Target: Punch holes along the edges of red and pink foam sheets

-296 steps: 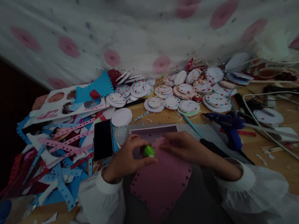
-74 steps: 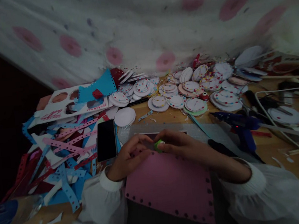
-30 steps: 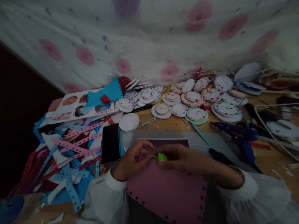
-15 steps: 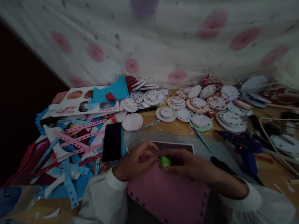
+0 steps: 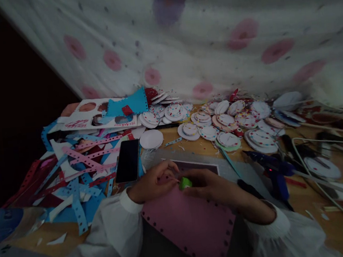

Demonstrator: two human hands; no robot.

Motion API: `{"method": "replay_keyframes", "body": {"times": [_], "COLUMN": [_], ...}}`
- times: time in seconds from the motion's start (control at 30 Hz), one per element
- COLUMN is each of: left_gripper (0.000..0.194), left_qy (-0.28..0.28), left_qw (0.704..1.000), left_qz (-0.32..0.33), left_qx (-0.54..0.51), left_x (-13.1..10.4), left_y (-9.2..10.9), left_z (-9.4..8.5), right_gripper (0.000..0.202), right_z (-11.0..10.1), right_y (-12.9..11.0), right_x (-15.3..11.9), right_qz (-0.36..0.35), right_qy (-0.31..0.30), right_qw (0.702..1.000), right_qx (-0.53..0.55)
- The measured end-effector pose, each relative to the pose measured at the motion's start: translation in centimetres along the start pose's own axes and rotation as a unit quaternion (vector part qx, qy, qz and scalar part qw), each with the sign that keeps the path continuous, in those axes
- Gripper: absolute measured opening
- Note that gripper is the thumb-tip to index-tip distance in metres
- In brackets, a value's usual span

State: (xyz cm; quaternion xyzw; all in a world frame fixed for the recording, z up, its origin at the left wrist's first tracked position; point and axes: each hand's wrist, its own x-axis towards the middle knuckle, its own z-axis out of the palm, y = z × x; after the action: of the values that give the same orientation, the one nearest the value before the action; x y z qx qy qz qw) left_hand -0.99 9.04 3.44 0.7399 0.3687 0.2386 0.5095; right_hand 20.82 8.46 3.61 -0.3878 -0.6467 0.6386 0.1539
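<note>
A pink sheet (image 5: pixel 188 224) with dark dots along its edges lies tilted at the lower middle. Over its upper left edge, my left hand (image 5: pixel 154 183) has its fingers curled and pressed together at the sheet's upper edge. My right hand (image 5: pixel 209 185) pinches a small bright green object (image 5: pixel 185 183) between thumb and fingers, just right of the left fingertips. Fine detail at the fingertips is too dark to make out. Behind the hands a dark sheet with a pale border (image 5: pixel 196 166) is partly covered.
A phone (image 5: pixel 127 161) lies left of the hands, beside a heap of dotted paper strips (image 5: pixel 86 157). Stacked white discs (image 5: pixel 210 132) line the back. At the right are a blue glue gun (image 5: pixel 274 171), cables and a teal strip (image 5: pixel 231 162).
The view has shifted slightly, so the right side of the scene sits a little further left. Both hands keep nearly the same pose, with the green object still in the right fingers.
</note>
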Motion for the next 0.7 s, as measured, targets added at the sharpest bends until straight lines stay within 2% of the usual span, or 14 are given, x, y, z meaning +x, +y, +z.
{"method": "replay_keyframes", "body": {"times": [0.17, 0.33, 0.53, 0.7], "left_gripper": [0.021, 0.019, 0.019, 0.019], "left_qy": [0.01, 0.006, 0.011, 0.044], "left_qw": [0.999, 1.0, 1.0, 0.998], "left_qz": [0.007, -0.005, -0.01, -0.038], "left_qx": [0.032, 0.001, -0.001, 0.024], "left_x": [0.0, 0.0, -0.1, -0.3], "left_y": [-0.1, 0.2, 0.1, 1.0], "left_z": [0.1, 0.2, 0.4, 0.6], "right_gripper": [0.039, 0.039, 0.033, 0.032], "right_z": [0.2, 0.1, -0.5, -0.8], "right_y": [0.1, 0.6, 0.2, -0.5], "right_x": [0.0, 0.1, 0.3, 0.4], "right_qz": [-0.009, 0.008, -0.003, 0.031], "right_qy": [0.017, 0.015, -0.029, -0.058], "right_qw": [1.0, 1.0, 0.999, 0.997], "right_qx": [-0.011, -0.007, -0.023, 0.044]}}
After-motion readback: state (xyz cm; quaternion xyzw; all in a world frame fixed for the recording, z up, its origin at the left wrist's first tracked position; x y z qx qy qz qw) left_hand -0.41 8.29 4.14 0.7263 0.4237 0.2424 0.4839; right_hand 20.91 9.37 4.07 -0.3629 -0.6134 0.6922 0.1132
